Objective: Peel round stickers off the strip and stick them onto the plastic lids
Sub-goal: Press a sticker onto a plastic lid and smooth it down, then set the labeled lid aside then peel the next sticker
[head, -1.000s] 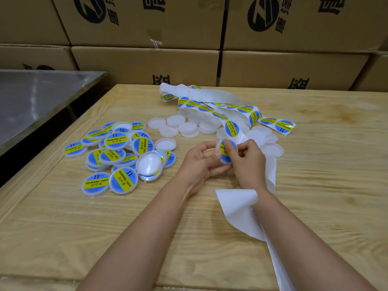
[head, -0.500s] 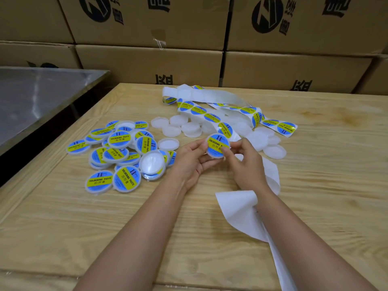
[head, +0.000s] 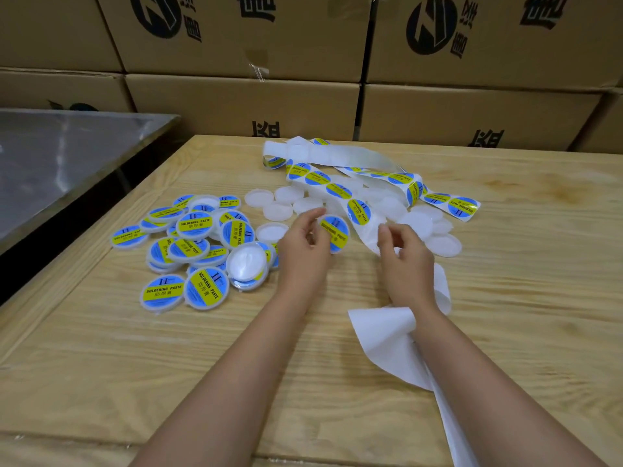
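My left hand holds a plastic lid by its rim, and a blue-and-yellow round sticker covers the lid's face. My right hand hovers just right of that lid with its fingers loosely curled, holding nothing. The sticker strip runs from the far middle of the table towards my right hand. Its emptied white backing curls under my right wrist. Several bare white lids lie beyond my hands, and more lie right of the strip.
A pile of stickered lids lies to the left on the wooden table. Stacked cardboard boxes wall off the far edge. A metal table stands to the left across a dark gap.
My right hand has let go of the stickered lid and drawn away to the right. My left hand keeps the lid and has turned its face more towards me.
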The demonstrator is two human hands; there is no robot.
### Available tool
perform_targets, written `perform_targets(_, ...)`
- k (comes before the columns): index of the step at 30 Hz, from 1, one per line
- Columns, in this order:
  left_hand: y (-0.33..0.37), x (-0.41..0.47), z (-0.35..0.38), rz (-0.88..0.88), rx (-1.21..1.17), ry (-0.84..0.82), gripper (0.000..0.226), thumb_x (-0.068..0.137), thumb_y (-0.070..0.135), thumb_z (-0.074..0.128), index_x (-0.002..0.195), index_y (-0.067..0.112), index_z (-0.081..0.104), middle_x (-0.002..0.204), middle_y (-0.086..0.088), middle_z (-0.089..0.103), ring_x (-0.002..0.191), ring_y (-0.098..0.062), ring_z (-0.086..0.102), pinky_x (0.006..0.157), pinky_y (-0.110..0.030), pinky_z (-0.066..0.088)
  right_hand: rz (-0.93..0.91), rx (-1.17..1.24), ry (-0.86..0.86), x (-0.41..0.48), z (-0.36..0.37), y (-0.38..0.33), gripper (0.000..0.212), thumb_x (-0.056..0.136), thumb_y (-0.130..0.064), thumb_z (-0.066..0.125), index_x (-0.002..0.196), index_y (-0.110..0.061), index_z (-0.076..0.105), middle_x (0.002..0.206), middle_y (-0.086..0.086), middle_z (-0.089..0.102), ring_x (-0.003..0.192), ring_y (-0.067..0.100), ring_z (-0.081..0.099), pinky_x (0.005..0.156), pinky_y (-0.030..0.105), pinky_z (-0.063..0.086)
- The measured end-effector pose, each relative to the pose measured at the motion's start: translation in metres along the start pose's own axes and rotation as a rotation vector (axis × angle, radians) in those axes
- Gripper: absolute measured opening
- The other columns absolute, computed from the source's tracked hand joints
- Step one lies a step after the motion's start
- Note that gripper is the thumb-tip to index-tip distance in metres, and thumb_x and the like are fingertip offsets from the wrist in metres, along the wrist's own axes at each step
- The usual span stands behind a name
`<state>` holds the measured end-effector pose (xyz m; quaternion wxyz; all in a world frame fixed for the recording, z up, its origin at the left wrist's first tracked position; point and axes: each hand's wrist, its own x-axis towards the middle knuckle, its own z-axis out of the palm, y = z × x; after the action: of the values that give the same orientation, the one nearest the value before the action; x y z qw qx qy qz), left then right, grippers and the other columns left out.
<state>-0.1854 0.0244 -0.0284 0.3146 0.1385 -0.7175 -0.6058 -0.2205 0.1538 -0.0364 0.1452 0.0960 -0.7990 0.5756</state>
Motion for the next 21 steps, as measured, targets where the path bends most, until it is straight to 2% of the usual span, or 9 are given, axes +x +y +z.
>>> perform_targets(4, -0.001, 0.016, -0.021, 0.248, 0.38, 0.184, 0.033, 0.089, 0.0, 0.044, 0.116, 0.006, 0.061, 0.113, -0.009, 0.065, 0.104, -0.025, 0.058, 0.087, -0.023, 0.038, -0.014, -0.152, 0.047, 0.003, -0.001, 0.006, 0.018, 0.094, -0.017, 0.051, 0.097, -0.01, 0.067, 0.093, 0.001, 0.064, 0.096, 0.022, 0.055, 0.079, 0.025, 0.036)
perform_targets(7, -0.006, 0.027, -0.035, 0.25, 0.582, 0.297, 0.034, 0.088, 0.0, 0.042, 0.116, 0.005, 0.061, 0.119, -0.008, 0.063, 0.107, -0.029, 0.057, 0.089, -0.033, 0.033, -0.051, -0.373, -0.041, 0.006, 0.001, 0.011, 0.021, 0.091, -0.012, 0.05, 0.097, -0.007, 0.069, 0.105, 0.011, 0.067, 0.103, 0.033, 0.053, 0.087, 0.031, 0.032)
perform_targets(9, -0.012, 0.03, -0.04, 0.16, 0.709, 0.321, 0.037, 0.087, 0.002, 0.042, 0.117, 0.011, 0.061, 0.12, -0.005, 0.063, 0.104, -0.027, 0.057, 0.087, -0.033, 0.025, -0.055, -0.487, -0.076, 0.008, 0.001, 0.013, 0.022, 0.09, -0.012, 0.048, 0.094, -0.008, 0.07, 0.106, 0.011, 0.067, 0.101, 0.036, 0.052, 0.085, 0.032, 0.031)
perform_targets(12, -0.019, 0.031, -0.043, 0.062, 0.85, 0.308, 0.039, 0.085, 0.002, 0.042, 0.114, 0.017, 0.062, 0.111, -0.005, 0.066, 0.099, -0.027, 0.057, 0.083, -0.032, 0.018, -0.023, -0.617, -0.083, 0.007, 0.003, 0.015, 0.025, 0.092, -0.017, 0.046, 0.095, -0.011, 0.07, 0.106, 0.009, 0.066, 0.105, 0.036, 0.047, 0.082, 0.034, 0.029)
perform_targets(15, -0.022, 0.031, -0.044, 0.075, 0.969, 0.289, 0.04, 0.08, 0.001, 0.044, 0.112, 0.018, 0.064, 0.101, -0.008, 0.067, 0.099, -0.029, 0.055, 0.093, -0.035, 0.017, -0.019, -0.693, -0.072, 0.003, 0.004, 0.014, 0.025, 0.092, -0.019, 0.046, 0.095, -0.01, 0.069, 0.103, 0.01, 0.065, 0.106, 0.035, 0.043, 0.079, 0.037, 0.032)
perform_targets(17, -0.022, 0.03, -0.045, 0.119, 1.044, 0.273, 0.04, 0.079, 0.002, 0.045, 0.111, 0.017, 0.064, 0.103, -0.008, 0.066, 0.106, -0.029, 0.052, 0.107, -0.043, 0.012, -0.026, -0.732, -0.077, 0.002, 0.004, 0.013, 0.024, 0.091, -0.02, 0.046, 0.097, -0.011, 0.067, 0.105, 0.01, 0.065, 0.105, 0.034, 0.043, 0.077, 0.037, 0.034)
perform_targets(19, -0.018, 0.027, -0.044, 0.233, 1.076, 0.268, 0.037, 0.078, 0.003, 0.046, 0.108, 0.013, 0.064, 0.109, -0.006, 0.064, 0.111, -0.028, 0.051, 0.112, -0.051, 0.008, -0.049, -0.787, -0.094, 0.001, 0.005, 0.012, 0.023, 0.091, -0.022, 0.047, 0.097, -0.01, 0.066, 0.105, 0.01, 0.063, 0.103, 0.032, 0.043, 0.075, 0.037, 0.035)
perform_targets(21, -0.013, 0.024, -0.037, 0.451, 1.036, 0.241, 0.031, 0.073, 0.0, 0.054, 0.1, 0.008, 0.067, 0.103, -0.007, 0.067, 0.104, -0.028, 0.058, 0.11, -0.055, 0.019, -0.077, -0.829, -0.104, -0.001, 0.005, 0.01, 0.024, 0.091, -0.024, 0.047, 0.097, -0.009, 0.065, 0.104, 0.011, 0.061, 0.102, 0.032, 0.045, 0.074, 0.037, 0.036)
